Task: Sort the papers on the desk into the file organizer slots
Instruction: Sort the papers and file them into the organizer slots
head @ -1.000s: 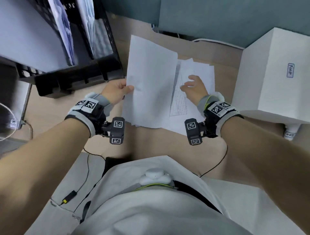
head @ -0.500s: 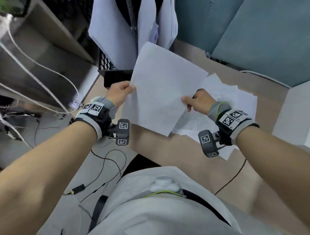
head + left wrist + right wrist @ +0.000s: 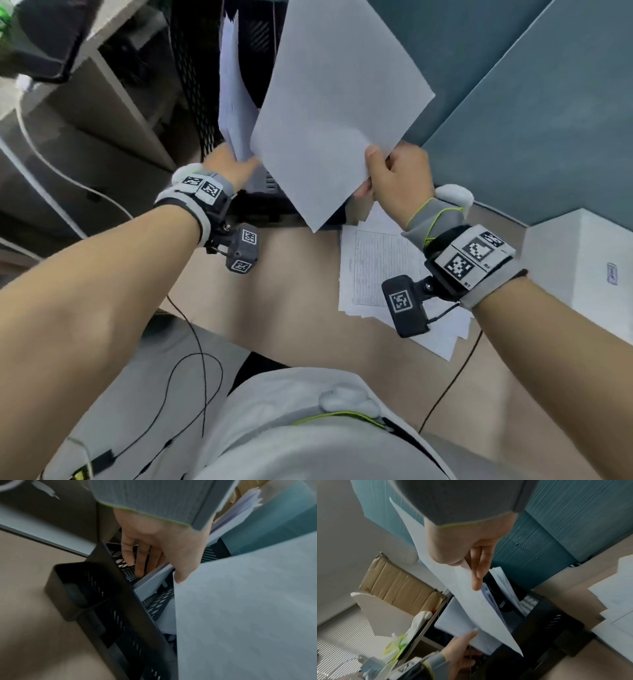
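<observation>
From the head camera, the right hand [image 3: 397, 181] pinches the lower right edge of a blank white sheet of paper [image 3: 339, 113], thumb on its face and fingers curled behind, holding it tilted in the air above the black mesh plastic file organizer [image 3: 198, 102] at the desk's far left. The left hand [image 3: 233, 164] reaches in at the filed white sheets [image 3: 233, 92] standing in a slot, but its fingers are hidden behind the lifted page, so its hold cannot be read here. Held by one edge only, the sheet could sag or catch its free corner on a divider and crumple. The loose pile of printed white papers [image 3: 380, 274] lies on the light wooden desk [image 3: 291, 291] under the right wrist, partly covered by it. In the left wrist view, the left hand [image 3: 159, 545] has its fingers nearly straight and slightly spread, pressing the filed stack [image 3: 154, 578] aside, gripping nothing; if that stack springs back it would close the gap. The picture is blurred, and the sheet [image 3: 248, 608] blocks the slots to the right. In the right wrist view, the pinch on the sheet [image 3: 471, 601] shows thumb above, forefinger beneath; its lower corner hangs over the organizer [image 3: 544, 616], though which slot it is aimed at I cannot tell.
</observation>
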